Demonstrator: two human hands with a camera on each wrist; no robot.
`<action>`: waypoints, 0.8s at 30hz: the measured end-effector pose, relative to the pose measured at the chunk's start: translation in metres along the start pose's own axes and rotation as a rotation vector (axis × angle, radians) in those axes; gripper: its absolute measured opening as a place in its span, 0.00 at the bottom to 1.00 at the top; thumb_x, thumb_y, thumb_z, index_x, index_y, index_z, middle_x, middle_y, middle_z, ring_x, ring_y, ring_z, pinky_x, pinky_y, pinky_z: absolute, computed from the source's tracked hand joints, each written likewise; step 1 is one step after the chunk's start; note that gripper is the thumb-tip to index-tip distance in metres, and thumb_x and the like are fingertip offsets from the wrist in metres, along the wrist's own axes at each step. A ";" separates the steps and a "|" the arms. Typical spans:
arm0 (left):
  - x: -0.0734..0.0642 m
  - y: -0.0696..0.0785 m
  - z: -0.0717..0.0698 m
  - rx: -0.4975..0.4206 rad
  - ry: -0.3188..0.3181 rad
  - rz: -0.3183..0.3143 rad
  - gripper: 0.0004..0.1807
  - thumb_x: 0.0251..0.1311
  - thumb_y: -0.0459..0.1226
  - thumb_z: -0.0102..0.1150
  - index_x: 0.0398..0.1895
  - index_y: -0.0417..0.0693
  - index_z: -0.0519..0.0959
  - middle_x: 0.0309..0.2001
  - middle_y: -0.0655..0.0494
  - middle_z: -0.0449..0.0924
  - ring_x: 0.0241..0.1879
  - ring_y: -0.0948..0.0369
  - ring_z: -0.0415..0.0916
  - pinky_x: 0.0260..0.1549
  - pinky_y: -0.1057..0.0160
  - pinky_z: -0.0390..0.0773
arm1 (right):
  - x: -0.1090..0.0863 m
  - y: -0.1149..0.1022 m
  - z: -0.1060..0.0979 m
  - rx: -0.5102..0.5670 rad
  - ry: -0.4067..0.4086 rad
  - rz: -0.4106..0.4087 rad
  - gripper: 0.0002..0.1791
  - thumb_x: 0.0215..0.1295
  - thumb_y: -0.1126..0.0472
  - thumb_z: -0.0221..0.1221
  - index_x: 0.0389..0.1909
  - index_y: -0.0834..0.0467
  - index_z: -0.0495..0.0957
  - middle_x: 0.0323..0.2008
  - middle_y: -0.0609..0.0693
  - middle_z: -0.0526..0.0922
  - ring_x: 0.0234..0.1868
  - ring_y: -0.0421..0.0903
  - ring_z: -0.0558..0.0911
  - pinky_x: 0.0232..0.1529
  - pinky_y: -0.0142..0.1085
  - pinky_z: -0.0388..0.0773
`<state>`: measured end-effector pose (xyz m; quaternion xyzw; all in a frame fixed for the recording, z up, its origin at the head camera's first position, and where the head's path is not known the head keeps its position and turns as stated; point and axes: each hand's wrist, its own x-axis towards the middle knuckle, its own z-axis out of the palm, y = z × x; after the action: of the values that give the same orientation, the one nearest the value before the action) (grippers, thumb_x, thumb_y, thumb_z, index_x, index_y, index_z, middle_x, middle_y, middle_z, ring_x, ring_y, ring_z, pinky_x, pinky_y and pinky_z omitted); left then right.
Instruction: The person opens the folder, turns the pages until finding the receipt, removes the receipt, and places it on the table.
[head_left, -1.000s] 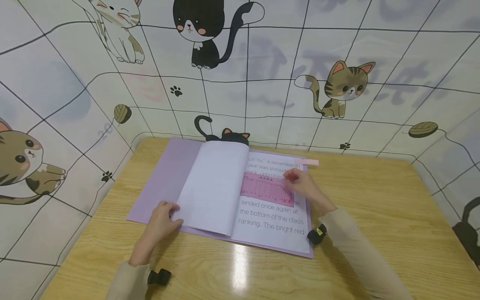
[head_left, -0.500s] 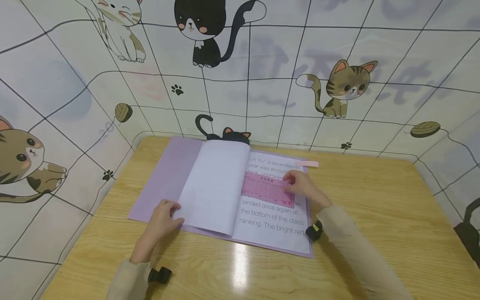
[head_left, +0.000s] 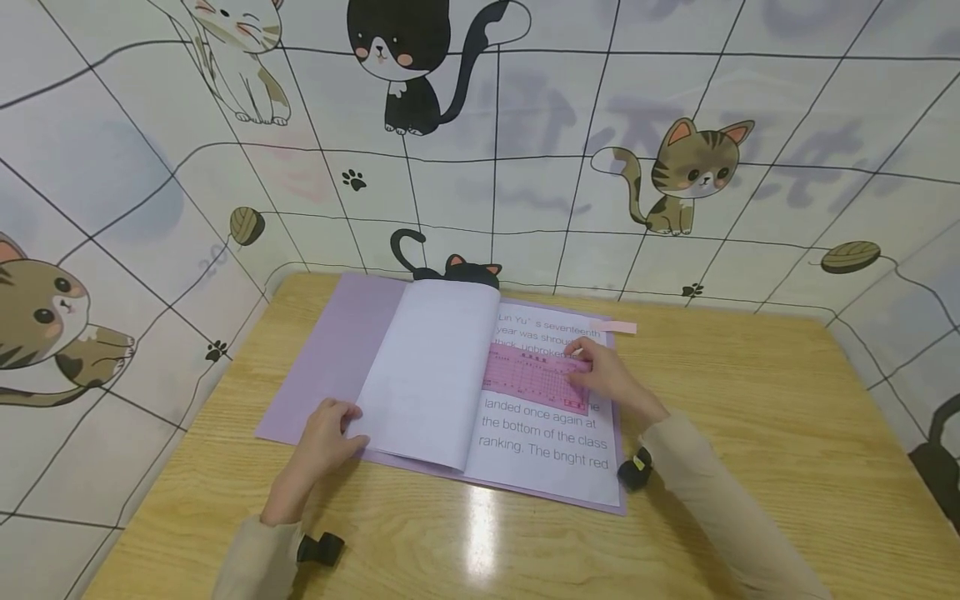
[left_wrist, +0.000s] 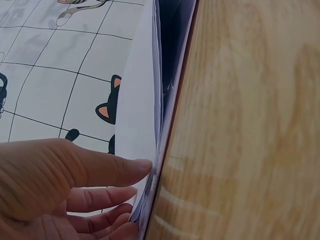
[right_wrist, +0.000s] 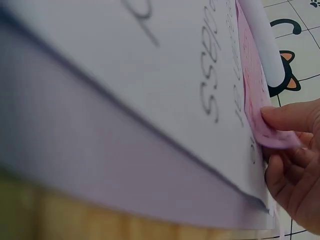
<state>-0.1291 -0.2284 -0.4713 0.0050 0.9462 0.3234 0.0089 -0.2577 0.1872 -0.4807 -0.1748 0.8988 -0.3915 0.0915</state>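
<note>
A purple-covered book lies spread on the wooden table, a blank white page on its left side and large printed English text on its right. Across that text lies a pink slip printed with a fine grid. My right hand pinches the slip's right end; in the right wrist view the thumb bends the pink slip up against the fingers. My left hand holds the lower left corner of the blank pages. The left wrist view has its thumb at the page edges.
A pale pink tab sticks out past the book's upper right edge. Behind the wooden table stands a wall printed with cartoon cats. Black straps hang at both sleeves.
My right hand shifts slightly about the slip's right end, its thumb coming lower onto the slip. The book and my left hand stay nearly in place.
</note>
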 end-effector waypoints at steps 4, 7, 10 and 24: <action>0.000 -0.001 0.001 -0.006 0.003 0.000 0.18 0.42 0.26 0.67 0.38 0.26 0.76 0.36 0.41 0.71 0.34 0.52 0.67 0.35 0.54 0.71 | -0.002 0.005 0.002 0.064 0.022 -0.057 0.18 0.54 0.72 0.61 0.47 0.61 0.71 0.34 0.57 0.80 0.31 0.47 0.78 0.34 0.38 0.75; 0.001 -0.001 0.001 -0.008 0.004 -0.003 0.18 0.42 0.26 0.67 0.38 0.26 0.76 0.36 0.41 0.71 0.34 0.52 0.67 0.35 0.54 0.71 | -0.002 0.007 0.002 0.088 0.035 -0.066 0.17 0.55 0.72 0.61 0.46 0.61 0.72 0.34 0.56 0.80 0.31 0.46 0.78 0.33 0.36 0.76; 0.000 -0.001 0.001 -0.010 0.002 -0.003 0.18 0.42 0.26 0.68 0.38 0.27 0.76 0.35 0.42 0.70 0.33 0.53 0.67 0.34 0.56 0.71 | -0.003 0.009 0.001 0.127 0.042 -0.070 0.16 0.56 0.72 0.60 0.46 0.61 0.73 0.35 0.57 0.81 0.31 0.47 0.78 0.31 0.35 0.76; 0.000 0.000 0.000 -0.013 -0.003 0.005 0.18 0.42 0.26 0.68 0.38 0.27 0.76 0.33 0.44 0.70 0.32 0.53 0.66 0.33 0.57 0.71 | -0.018 0.005 -0.017 0.461 -0.045 0.104 0.18 0.62 0.65 0.57 0.54 0.57 0.68 0.45 0.62 0.75 0.39 0.51 0.81 0.32 0.44 0.81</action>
<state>-0.1290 -0.2289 -0.4714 0.0075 0.9441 0.3294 0.0093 -0.2472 0.2088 -0.4731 -0.1113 0.7912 -0.5771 0.1692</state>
